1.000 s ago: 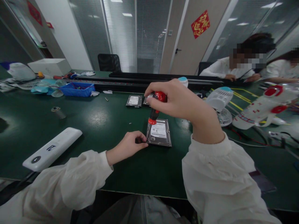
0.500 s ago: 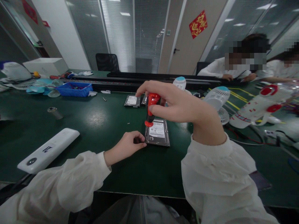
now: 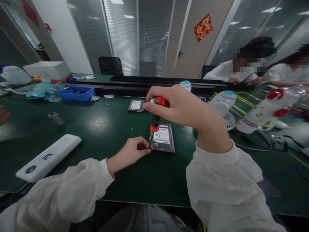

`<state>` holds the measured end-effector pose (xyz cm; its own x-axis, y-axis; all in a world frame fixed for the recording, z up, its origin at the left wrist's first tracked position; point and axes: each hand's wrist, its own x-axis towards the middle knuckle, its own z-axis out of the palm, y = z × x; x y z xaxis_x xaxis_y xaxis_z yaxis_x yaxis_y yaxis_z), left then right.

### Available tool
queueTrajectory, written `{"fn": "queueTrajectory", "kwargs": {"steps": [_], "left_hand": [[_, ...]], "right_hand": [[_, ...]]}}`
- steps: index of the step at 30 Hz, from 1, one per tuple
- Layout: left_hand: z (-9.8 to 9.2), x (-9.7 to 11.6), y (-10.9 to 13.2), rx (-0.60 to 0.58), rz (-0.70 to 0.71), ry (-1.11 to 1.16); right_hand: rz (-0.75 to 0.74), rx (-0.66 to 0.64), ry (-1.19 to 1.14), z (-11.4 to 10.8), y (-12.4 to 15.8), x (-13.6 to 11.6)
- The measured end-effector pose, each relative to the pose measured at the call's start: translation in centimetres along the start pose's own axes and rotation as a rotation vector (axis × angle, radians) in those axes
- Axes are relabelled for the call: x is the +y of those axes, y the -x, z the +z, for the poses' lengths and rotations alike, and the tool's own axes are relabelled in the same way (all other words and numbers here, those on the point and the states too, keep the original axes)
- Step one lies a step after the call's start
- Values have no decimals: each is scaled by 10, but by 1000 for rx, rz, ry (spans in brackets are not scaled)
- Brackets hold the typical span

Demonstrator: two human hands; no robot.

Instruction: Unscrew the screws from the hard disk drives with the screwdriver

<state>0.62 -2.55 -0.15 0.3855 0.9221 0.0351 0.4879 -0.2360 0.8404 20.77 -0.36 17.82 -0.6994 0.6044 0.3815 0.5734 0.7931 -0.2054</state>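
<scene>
In the head view, a hard drive [image 3: 166,138] lies flat on the green table, label up. My right hand [image 3: 178,104] grips the red and black handle of a screwdriver [image 3: 156,120], tilted over the drive. Its thin shaft runs down to the front left corner of the drive; fingers hide the exact tip contact. My left hand [image 3: 132,150] is closed in a pinch at that same corner, thumb and forefinger against the drive's edge. Two tiny screws [image 3: 132,129] lie left of the drive. Behind it sits a second hard drive [image 3: 135,105], and another is partly hidden by my right hand.
A white power bank [image 3: 49,158] and a metal cylinder [image 3: 56,118] are on the left. Farther back stands a blue tray [image 3: 77,93]. Small white fans [image 3: 223,102] and a white-red bottle [image 3: 259,111] occupy the right. Another person's hand [image 3: 3,115] shows at the left edge.
My right hand's fingers have shifted round the screwdriver handle, whose top now leans more to the right. My left hand stays at the drive's corner. Another person's hand has appeared at far left.
</scene>
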Motion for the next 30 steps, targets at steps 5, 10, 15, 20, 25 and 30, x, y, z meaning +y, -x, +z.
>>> {"fn": "queueTrajectory", "kwargs": {"steps": [5,10,15,20,25,30], "left_hand": [[-1,5,1,-8,-32,-10],[0,2,1,-5,-43,-7],[1,0,0,-1,-28,2],[0,5,1,9,-32,-1],[-1,8,2,-5,-47,-11],[-1,6,2,-4,-34,-8]], "right_hand": [[-54,-32,-86,-1,1,0],[-62,-40,-118,-1,0,-3],[36,21,-34,2,-1,0],[-78,-7,-143,4,-2,4],[-77,-30,-141,4,-2,1],[-93,-53,-134,0,0,-2]]}}
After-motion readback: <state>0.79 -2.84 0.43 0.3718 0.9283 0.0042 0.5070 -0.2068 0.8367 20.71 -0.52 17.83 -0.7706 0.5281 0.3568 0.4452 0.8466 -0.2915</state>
